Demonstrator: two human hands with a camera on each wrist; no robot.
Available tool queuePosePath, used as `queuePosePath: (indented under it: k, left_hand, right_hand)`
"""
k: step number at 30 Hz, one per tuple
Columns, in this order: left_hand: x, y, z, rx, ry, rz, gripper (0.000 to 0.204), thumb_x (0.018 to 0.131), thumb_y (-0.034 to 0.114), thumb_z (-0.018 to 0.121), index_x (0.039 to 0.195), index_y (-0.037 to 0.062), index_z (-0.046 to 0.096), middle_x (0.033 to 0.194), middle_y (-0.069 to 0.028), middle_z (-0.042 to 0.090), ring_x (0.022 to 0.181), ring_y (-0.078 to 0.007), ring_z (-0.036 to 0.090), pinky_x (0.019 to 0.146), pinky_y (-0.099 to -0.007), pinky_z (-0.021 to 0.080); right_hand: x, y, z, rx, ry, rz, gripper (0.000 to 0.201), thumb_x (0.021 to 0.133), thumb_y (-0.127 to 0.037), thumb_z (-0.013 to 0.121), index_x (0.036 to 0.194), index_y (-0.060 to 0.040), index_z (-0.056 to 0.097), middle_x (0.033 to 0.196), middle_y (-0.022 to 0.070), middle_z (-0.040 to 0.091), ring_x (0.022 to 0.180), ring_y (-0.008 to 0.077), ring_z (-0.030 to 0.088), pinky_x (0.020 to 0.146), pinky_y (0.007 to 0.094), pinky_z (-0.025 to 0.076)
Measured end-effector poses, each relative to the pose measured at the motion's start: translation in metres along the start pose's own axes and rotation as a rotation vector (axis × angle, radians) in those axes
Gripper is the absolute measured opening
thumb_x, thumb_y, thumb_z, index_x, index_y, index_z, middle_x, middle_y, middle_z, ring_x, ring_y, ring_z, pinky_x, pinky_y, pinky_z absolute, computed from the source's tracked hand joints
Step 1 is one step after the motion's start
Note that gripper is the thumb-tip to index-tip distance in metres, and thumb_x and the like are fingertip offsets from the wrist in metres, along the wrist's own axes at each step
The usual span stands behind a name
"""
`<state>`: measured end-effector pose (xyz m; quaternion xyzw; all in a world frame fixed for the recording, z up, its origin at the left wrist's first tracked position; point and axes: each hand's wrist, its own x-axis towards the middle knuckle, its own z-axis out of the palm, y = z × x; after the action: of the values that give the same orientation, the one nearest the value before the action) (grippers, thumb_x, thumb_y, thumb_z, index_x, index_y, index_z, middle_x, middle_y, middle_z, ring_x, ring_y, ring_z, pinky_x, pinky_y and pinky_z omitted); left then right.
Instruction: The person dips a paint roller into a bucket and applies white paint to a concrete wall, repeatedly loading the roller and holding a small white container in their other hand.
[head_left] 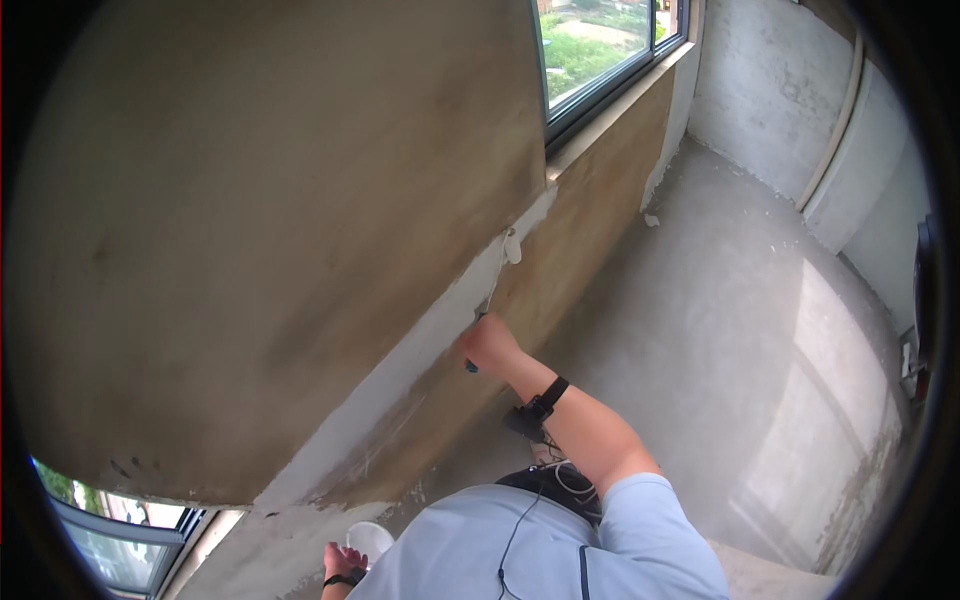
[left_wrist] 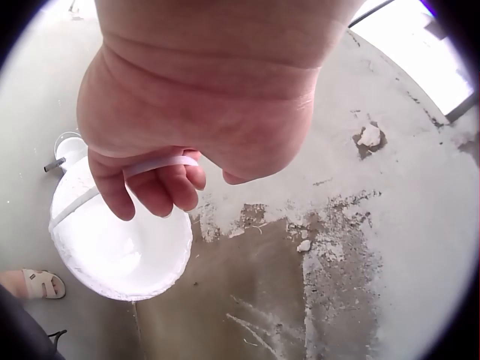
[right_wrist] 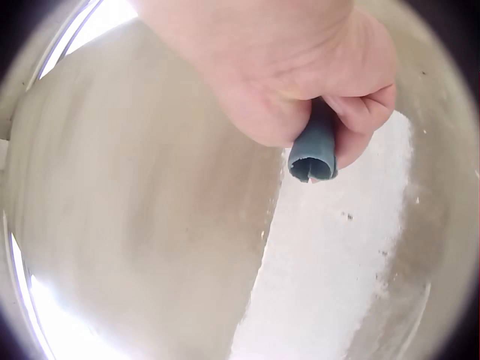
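My right hand (head_left: 492, 345) grips a putty knife against the wall below the window. In the right wrist view, the hollow dark teal end of the putty knife's handle (right_wrist: 313, 154) sticks out of the curled right hand (right_wrist: 315, 71). Its blade end is mostly hidden by the hand. Under it runs a strip of white filler (head_left: 410, 335) along the brown wall, with a thicker white lump (head_left: 513, 246) ahead of the hand. Low at my side, the left hand (left_wrist: 199, 112) has its fingers hooked round the thin handle of a white bucket (left_wrist: 61, 251), which hangs below it.
A smaller white pail (left_wrist: 70, 147) stands on the floor beyond the bucket in the left wrist view. A sandaled foot (left_wrist: 43, 284) is at the left. The window sill (head_left: 620, 110) juts above the strip. Grey concrete floor (head_left: 660, 310) stretches to the right.
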<state>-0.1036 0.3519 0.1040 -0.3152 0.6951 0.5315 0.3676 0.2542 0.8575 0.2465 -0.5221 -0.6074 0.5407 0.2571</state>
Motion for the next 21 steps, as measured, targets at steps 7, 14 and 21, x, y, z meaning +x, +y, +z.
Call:
queuePosePath:
  k: [7, 14, 21]
  left_hand:
    - [0.005, 0.002, 0.037, -0.012, -0.037, -0.102, 0.032, 0.082, 0.043, 0.045, 0.091, 0.0138, 0.036, 0.073, -0.0004, 0.038, 0.063, -0.0177, 0.039, 0.077, -0.0451, 0.038]
    - [-0.003, 0.012, 0.049, -0.019, -0.031, -0.089, 0.032, 0.080, 0.044, 0.045, 0.088, 0.0140, 0.036, 0.073, -0.0002, 0.038, 0.063, -0.0179, 0.038, 0.077, -0.0440, 0.037]
    - [-0.048, 0.020, 0.059, 0.007, -0.024, -0.051, 0.027, 0.083, 0.031, 0.046, 0.083, 0.0076, 0.033, 0.065, -0.0054, 0.038, 0.062, -0.0196, 0.042, 0.060, -0.0352, 0.040]
  right_hand:
    - [0.072, 0.015, -0.071, -0.098, 0.135, 0.045, 0.026, 0.082, -0.013, 0.055, 0.072, 0.0113, 0.058, 0.065, 0.0160, 0.064, 0.061, 0.0266, 0.066, 0.054, 0.0360, 0.050]
    - [0.071, -0.012, -0.126, -0.144, 0.094, 0.132, 0.029, 0.079, -0.018, 0.055, 0.069, 0.0073, 0.063, 0.063, 0.0182, 0.063, 0.056, 0.0272, 0.063, 0.053, 0.0364, 0.049]
    - [0.077, 0.011, -0.110, -0.296, 0.031, 0.021, 0.025, 0.080, -0.016, 0.053, 0.067, 0.0042, 0.062, 0.061, 0.0140, 0.062, 0.050, 0.0241, 0.059, 0.047, 0.0355, 0.046]
